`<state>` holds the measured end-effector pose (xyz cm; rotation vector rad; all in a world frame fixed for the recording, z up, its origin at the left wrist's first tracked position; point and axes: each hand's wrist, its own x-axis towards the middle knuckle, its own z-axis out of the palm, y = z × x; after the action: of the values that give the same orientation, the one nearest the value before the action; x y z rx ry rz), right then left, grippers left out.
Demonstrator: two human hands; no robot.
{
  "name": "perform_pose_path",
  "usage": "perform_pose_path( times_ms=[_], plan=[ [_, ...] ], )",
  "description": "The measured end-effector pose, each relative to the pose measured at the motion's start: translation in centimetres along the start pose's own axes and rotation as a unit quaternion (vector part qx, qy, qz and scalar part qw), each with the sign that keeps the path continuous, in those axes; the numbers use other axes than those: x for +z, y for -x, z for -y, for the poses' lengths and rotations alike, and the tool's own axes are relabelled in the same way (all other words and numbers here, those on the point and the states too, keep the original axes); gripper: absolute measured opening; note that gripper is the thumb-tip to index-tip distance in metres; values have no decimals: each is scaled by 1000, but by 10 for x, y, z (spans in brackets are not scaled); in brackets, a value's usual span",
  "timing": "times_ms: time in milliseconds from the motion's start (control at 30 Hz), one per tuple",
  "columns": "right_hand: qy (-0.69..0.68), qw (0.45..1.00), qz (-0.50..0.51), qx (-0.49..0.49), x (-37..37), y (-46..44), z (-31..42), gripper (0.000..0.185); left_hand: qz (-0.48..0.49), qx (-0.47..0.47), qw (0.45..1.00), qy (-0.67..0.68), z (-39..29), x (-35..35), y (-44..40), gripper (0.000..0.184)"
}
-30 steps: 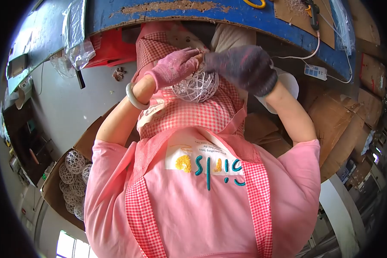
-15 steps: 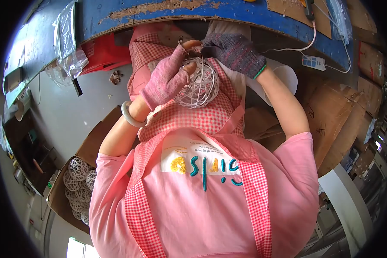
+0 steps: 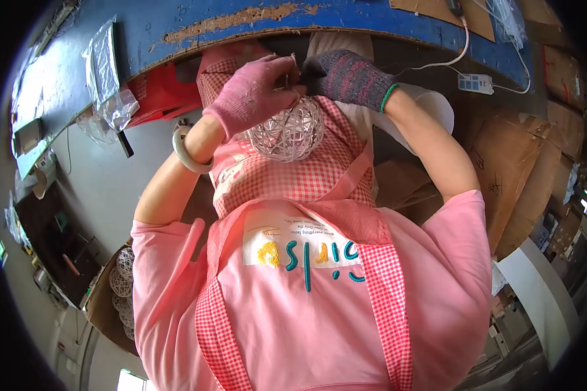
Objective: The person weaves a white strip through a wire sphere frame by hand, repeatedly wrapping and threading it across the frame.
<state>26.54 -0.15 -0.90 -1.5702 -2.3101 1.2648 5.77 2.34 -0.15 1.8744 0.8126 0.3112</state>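
A white open-weave wicker ball (image 3: 287, 133) rests on the checked apron over my lap. My left hand (image 3: 254, 94), in a pink glove with bare fingertips, is closed at the top of the ball, its fingers curled toward the right hand. My right hand (image 3: 352, 78), in a dark grey and purple striped glove with a green cuff, is closed in a pinch just above the ball's right side. Whatever lies between its fingertips is hidden. The two hands' fingertips nearly meet.
A blue worktable (image 3: 241, 26) with a worn edge runs ahead of me. On its right are a white cable and power strip (image 3: 475, 83). A cardboard box (image 3: 104, 306) of wicker balls stands at left. A red container (image 3: 166, 94) sits under the table; cardboard (image 3: 502, 169) leans at right.
My left hand has turned over and its fingers have curled in toward the right fingertips. The ball has shifted slightly left. My right hand stays nearly in place.
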Motion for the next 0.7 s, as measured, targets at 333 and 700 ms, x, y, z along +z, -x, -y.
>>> perform_pose_path(
  times_ms=[333, 700],
  plan=[
    [-79, 985, -102, -118, 1, 18, 9, 27, -1, -40, 972, 232, 27, -22, 18, 7],
    [-160, 965, -79, -191, 11, 20, 15, 27, -78, -23, 785, 614, 82, 1, 21, 12]
  ],
)
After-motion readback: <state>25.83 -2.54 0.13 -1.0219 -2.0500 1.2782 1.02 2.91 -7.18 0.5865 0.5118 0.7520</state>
